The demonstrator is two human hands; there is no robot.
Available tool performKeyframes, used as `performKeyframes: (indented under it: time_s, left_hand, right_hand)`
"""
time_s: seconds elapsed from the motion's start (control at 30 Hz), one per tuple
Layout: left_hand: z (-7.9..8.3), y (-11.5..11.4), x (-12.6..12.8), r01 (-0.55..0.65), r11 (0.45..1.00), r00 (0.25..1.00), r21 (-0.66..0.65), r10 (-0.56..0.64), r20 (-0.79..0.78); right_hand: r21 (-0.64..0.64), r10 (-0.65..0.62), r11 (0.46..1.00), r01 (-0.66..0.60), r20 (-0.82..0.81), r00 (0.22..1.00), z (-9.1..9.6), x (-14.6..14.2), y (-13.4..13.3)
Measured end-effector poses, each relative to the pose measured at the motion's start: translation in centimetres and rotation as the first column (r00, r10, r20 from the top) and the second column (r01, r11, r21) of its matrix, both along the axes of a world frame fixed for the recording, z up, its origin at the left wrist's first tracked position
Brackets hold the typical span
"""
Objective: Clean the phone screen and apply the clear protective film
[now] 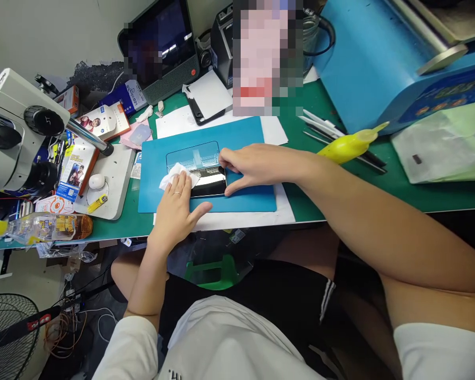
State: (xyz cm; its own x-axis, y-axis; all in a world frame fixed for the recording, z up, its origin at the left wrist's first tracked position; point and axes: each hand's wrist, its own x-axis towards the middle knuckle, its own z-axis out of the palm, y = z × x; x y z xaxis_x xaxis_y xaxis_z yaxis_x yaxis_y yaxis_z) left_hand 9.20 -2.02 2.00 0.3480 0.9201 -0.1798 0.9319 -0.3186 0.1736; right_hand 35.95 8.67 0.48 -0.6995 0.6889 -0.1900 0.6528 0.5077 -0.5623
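Between both hands, a glossy dark rectangular glass panel [210,186] lies on a flat blue mat [253,199], its long axis hard to tell. The left hand [178,203] lays unclenched fingers over crumpled white tissue [168,178] at its left side; the right hand [247,166] touches its right edge, whether grasping I cannot tell. A yellow-capped clear plastic bottle [51,228] holds brown liquid.

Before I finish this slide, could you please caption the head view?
Left hand presses white tissue on glossy panel; right hand at its edge.
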Motion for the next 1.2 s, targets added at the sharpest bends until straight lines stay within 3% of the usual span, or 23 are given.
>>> performKeyframes:
  time_s: [0.23, 0.4, 0.63, 0.83, 1.07, 1.2]
  left_hand:
    - [0.3, 1.1, 5.8, 0.136, 0.990, 0.991, -0.047, -0.136, 0.008]
    - [0.0, 0.0, 6.8, 0.187, 0.982, 0.982, -0.007, -0.187, 0.014]
    - [-1.1, -2.7, 3.8, 0.231, 0.972, 0.972, 0.044, -0.233, 0.036]
    - [-1.6, -4.1, 0.2, 0.123, 0.990, 0.990, 0.074, -0.128, 0.062]
    - [-2.5, -2.8, -4.0, -0.026, 0.979, 0.993, 0.204, 0.002, 0.118]
    - [-2.9, -1.2, -5.6, -0.094, 0.974, 0.983, 0.206, 0.058, 0.176]
  right_hand:
    - [0.022, 0.024, 0.999, -0.025, 0.042, 0.999, 0.6, -0.2, -0.3]
    - [0.015, 0.030, 0.999, -0.031, 0.046, 0.998, 1.0, -0.3, -0.5]
    - [0.056, 0.034, 0.998, -0.037, 0.050, 0.998, 1.2, -0.3, -0.5]
    - [0.060, 0.041, 0.997, -0.044, 0.058, 0.997, 1.0, -0.2, -0.2]
    - [0.117, 0.079, 0.990, -0.082, 0.028, 0.996, 2.0, -0.6, 0.2]
    - [0.146, 0.092, 0.984, -0.099, 0.052, 0.994, 2.1, -0.8, 1.1]
